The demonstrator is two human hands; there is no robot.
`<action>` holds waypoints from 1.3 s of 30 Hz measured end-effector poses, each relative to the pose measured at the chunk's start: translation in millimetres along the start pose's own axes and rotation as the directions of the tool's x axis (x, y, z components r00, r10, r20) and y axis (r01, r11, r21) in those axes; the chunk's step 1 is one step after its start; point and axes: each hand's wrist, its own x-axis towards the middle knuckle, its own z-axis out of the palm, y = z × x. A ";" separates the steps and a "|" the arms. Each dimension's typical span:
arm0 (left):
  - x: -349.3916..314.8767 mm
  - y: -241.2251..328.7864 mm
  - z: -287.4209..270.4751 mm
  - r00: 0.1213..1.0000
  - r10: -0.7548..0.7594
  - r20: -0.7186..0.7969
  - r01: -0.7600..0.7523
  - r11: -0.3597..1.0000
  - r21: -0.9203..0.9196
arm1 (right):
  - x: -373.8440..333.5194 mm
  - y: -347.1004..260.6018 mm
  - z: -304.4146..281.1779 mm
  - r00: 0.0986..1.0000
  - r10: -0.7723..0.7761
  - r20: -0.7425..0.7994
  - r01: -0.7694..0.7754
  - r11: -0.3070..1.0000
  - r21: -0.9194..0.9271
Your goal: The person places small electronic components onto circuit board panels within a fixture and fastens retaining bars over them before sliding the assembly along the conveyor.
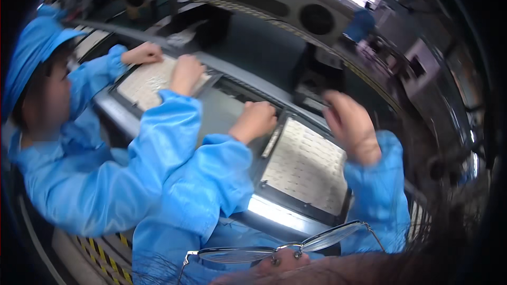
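My left hand (255, 121) is closed, its fingers curled over the left edge of a black-framed tray. Whatever it may hold is hidden. The tray has a pale panel (306, 166) with rows of small marks or parts, too small to name. Above the panel's far right corner hangs my right hand (353, 129), blurred, with bent fingers. I cannot make out anything in it. Both my arms wear blue sleeves.
At my left, a co-worker in blue works with both hands over another pale panel (142, 87) holding small whitish pieces. A dark belt (259, 42) runs beyond the trays. On it stands a black container (317, 76). A yellow-black striped edge (364, 76) borders the belt.
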 end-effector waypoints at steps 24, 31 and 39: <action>-13.5 -35.7 23.9 0.960 -0.265 0.090 0.270 0.962 -0.047 | -204.5 236.7 -4.6 0.886 0.444 -0.136 -0.442 0.717 -0.539; -6.2 -33.7 25.4 0.956 -0.269 0.121 0.278 0.958 -0.066 | -438.8 486.8 -33.5 0.369 0.860 -0.353 -0.629 -0.048 -0.776; -0.5 -38.9 26.6 0.945 -0.281 0.168 0.289 0.957 -0.023 | -484.0 537.8 -23.4 0.316 0.912 -0.263 -0.693 0.032 -0.721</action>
